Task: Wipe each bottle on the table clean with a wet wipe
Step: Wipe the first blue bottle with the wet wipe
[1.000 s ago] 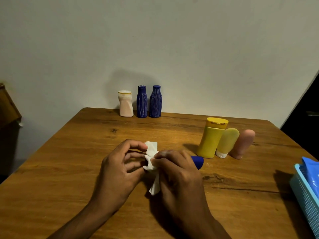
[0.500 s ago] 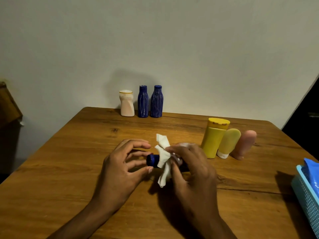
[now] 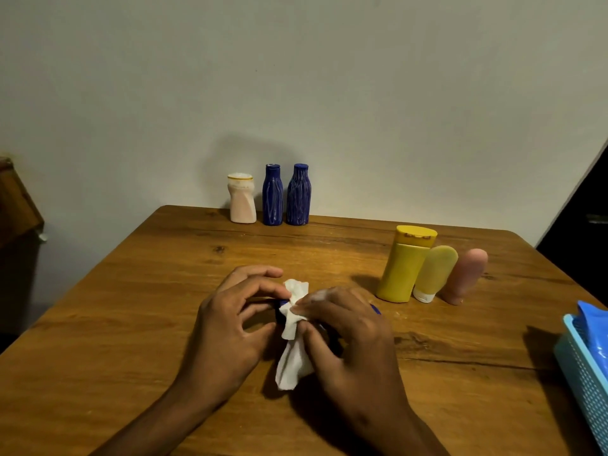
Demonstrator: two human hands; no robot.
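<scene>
A small dark blue bottle (image 3: 282, 310) lies sideways over the middle of the wooden table (image 3: 131, 307), mostly hidden by my hands. My left hand (image 3: 230, 327) pinches its left end with curled fingers. My right hand (image 3: 348, 334) grips a crumpled white wet wipe (image 3: 294, 343) wrapped round the bottle's body. At the back stand a pale pink bottle (image 3: 242, 199) and two dark blue ribbed bottles (image 3: 272, 195) (image 3: 298, 195). On the right stand a yellow bottle (image 3: 406, 264), a pale yellow tube (image 3: 434, 274) and a pink tube (image 3: 465, 276).
A light blue plastic basket (image 3: 585, 366) with a blue pack in it sits at the table's right edge. The wall runs close behind the back bottles. A dark wooden piece of furniture (image 3: 16, 205) stands off the table's left side.
The right hand slid the wipe along the bottle, first rightwards so the left end showed, then back left. The left hand stayed on that end. The other bottles have not moved.
</scene>
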